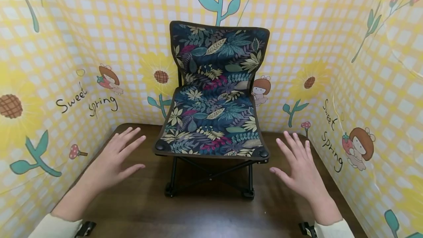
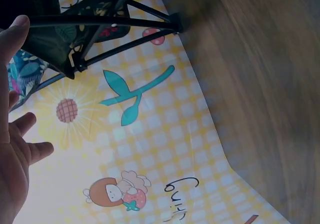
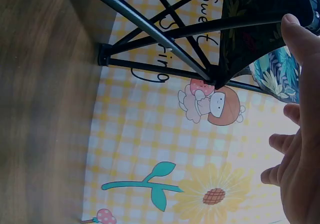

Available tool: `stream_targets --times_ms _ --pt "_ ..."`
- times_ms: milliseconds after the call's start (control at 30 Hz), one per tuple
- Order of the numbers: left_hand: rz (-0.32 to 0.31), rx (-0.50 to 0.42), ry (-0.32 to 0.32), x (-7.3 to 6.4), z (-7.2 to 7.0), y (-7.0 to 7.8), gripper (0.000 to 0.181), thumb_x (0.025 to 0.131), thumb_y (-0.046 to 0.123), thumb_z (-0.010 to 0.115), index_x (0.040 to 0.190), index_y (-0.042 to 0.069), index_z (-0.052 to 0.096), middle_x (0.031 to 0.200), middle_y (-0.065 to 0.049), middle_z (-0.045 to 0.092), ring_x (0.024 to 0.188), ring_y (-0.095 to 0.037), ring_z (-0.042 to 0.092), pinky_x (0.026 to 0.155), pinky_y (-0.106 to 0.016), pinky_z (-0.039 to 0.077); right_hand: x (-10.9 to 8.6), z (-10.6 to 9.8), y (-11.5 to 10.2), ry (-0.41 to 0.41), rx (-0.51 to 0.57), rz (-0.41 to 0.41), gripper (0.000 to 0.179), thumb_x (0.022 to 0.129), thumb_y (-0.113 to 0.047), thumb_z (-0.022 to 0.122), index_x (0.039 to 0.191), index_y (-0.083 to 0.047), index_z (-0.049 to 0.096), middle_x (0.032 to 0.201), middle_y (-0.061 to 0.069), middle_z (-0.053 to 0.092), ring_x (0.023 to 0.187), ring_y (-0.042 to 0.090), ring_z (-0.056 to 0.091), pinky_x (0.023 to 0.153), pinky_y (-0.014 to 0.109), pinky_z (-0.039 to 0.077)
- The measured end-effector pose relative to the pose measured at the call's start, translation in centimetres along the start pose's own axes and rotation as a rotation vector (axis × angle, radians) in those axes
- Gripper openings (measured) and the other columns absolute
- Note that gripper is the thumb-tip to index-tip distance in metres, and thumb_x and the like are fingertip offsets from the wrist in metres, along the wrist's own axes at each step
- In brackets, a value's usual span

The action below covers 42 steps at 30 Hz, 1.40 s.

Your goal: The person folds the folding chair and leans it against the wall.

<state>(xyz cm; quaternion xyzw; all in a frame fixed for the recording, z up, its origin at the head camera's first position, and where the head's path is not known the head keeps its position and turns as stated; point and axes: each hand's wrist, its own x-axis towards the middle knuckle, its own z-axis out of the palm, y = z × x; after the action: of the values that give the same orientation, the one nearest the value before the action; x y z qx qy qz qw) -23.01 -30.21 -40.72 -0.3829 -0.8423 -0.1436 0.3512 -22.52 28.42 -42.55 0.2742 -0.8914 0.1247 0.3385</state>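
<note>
A small folding chair (image 1: 214, 113) with dark leaf-print fabric stands unfolded and upright on the brown wooden table, its seat facing me. Its black crossed legs (image 3: 150, 29) show from the side in the right wrist view. My left hand (image 1: 114, 159) hovers to the left of the seat, fingers spread and holding nothing. On the other side, my right hand (image 1: 299, 164) is held off the seat's right front corner, fingers extended, also holding nothing. In the left wrist view the thumb and fingertips of the left hand (image 2: 15, 169) appear beside the chair frame (image 2: 120, 21).
Yellow-and-white checked sheeting (image 1: 132, 65) with sunflowers and cartoon figures walls the table at the back and on both sides. The brown tabletop (image 1: 205, 216) runs toward me in front of the chair. Dark straps show at both sleeve cuffs (image 1: 56, 227).
</note>
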Motion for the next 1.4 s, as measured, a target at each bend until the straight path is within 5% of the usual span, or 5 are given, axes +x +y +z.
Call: stream_targets --times_ms 533,833,967,1100,1400 --pt "0.053 -0.148 0.126 1.6 0.7 2.1 0.062 0.099 0.051 0.063 0.139 0.004 0.063 0.149 -0.02 0.053 0.146 -0.038 0.041 0.128 -0.039 0.019 0.8 -0.4 -1.8 0.006 0.077 -0.04 0.084 0.096 -0.072 0.048 0.158 -0.017 0.041 0.165 0.012 0.034 0.155 0.035 0.024 0.125 0.064 0.007" --pt "0.124 -0.161 0.149 2.7 1.2 3.1 0.051 0.104 0.041 0.058 0.133 0.0 0.067 0.145 -0.022 0.057 0.145 -0.037 0.043 0.128 -0.039 0.021 1.8 0.1 -2.5 0.067 0.093 -0.189 0.07 0.102 -0.061 0.047 0.151 -0.011 0.051 0.16 0.015 0.043 0.149 0.04 0.036 0.125 0.063 0.015" --pt "0.139 -0.173 0.157 3.0 1.4 3.5 0.045 0.107 0.035 0.054 0.131 0.0 0.068 0.14 -0.023 0.059 0.142 -0.037 0.047 0.127 -0.038 0.024 2.4 0.2 -2.7 0.074 0.112 -0.241 0.061 0.102 -0.049 0.058 0.148 -0.009 0.055 0.16 0.013 0.043 0.146 0.04 0.04 0.125 0.06 0.017" --pt "0.161 -0.193 0.184 3.4 1.8 4.0 0.041 0.108 0.031 0.053 0.127 -0.001 0.07 0.135 -0.023 0.063 0.135 -0.038 0.053 0.126 -0.038 0.028 2.8 0.3 -3.0 0.084 0.123 -0.287 0.064 0.087 -0.025 0.074 0.147 -0.01 0.056 0.155 0.018 0.049 0.145 0.039 0.042 0.126 0.055 0.019" --pt "0.221 -0.175 0.221 4.3 2.3 4.7 0.034 0.109 0.023 0.051 0.122 0.003 0.074 0.126 -0.022 0.068 0.123 -0.042 0.06 0.123 -0.041 0.032 3.5 0.7 -3.5 0.118 0.158 -0.362 0.055 0.091 -0.012 0.066 0.145 -0.009 0.059 0.149 0.022 0.052 0.14 0.042 0.047 0.127 0.05 0.02"
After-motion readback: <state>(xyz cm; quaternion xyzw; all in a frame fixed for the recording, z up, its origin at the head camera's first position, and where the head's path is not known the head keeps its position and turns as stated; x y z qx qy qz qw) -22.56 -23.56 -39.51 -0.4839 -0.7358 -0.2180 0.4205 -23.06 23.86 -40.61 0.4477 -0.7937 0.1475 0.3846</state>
